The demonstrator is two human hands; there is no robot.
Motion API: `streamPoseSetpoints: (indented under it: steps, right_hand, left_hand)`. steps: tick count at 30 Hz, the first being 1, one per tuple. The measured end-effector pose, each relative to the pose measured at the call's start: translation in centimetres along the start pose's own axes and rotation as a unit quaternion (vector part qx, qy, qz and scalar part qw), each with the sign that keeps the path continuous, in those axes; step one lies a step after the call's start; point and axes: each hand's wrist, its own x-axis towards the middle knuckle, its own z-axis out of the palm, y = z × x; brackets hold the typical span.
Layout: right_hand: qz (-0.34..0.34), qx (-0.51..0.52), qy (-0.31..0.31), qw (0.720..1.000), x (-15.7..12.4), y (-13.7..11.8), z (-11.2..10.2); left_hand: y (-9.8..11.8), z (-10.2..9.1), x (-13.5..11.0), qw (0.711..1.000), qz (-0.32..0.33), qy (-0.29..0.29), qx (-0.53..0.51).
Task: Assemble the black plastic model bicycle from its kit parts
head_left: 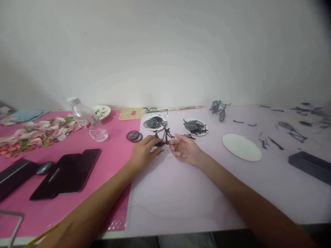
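Note:
My left hand (143, 151) is closed in a pinch on a small black model bicycle frame (163, 135) just above the pale table. My right hand (184, 148) faces it palm-up with curled fingers, its fingertips touching the same frame from the right. Behind the hands stand two white plates with dark wheel parts, the left plate (154, 123) and the right plate (195, 127). Two loose black wheels (134, 136) lie on the pink mat just left of my left hand.
A clear water bottle (88, 120) lies on the pink mat (77, 193), with a black tablet case (69, 172), a mouse (44, 167) and artificial flowers (33, 134). An empty white plate (241, 147), a finished small bicycle (219, 108), scattered dark parts and a black tray (310, 166) sit right.

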Motion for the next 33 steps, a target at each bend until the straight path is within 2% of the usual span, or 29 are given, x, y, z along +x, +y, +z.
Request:
streamPoseSetpoints:
  steps: [13,19,21,24,26,28,31,33]
  right_hand:
    - [0.007,-0.014,0.008,1.000,0.3,0.2,-0.3]
    - [0.006,-0.028,0.020,0.999,0.2,0.0,-0.1]
    - [-0.013,-0.041,0.025,0.999,0.0,-0.3,-0.1]
    - [-0.093,-0.099,0.070,0.988,-0.3,-1.0,-0.4]
    - [-0.154,-0.172,0.115,0.966,-0.6,-1.5,-0.7]
    - [-0.202,-0.263,0.160,0.930,-1.0,-2.0,-1.0]
    - [-0.262,-0.433,0.211,0.836,-1.8,-2.6,-1.3]
    - [-0.262,-0.551,0.209,0.764,-2.4,-3.0,-1.5]
  left_hand:
    - [-0.2,0.2,-0.1,0.999,0.040,0.018,0.001]
    - [0.0,0.1,0.0,0.999,0.024,0.019,-0.022]
    - [0.1,-0.1,0.1,0.999,-0.001,0.020,-0.036]
    - [-0.1,-0.4,0.2,0.997,-0.041,0.023,-0.060]
    - [-0.4,-0.6,0.3,0.996,-0.058,0.026,-0.070]
    - [-0.7,-0.7,0.4,0.994,-0.070,0.033,-0.075]
    - [-0.8,-0.9,0.7,0.992,-0.088,0.047,-0.080]
    - [-0.6,-1.1,0.9,0.988,-0.107,0.052,-0.095]
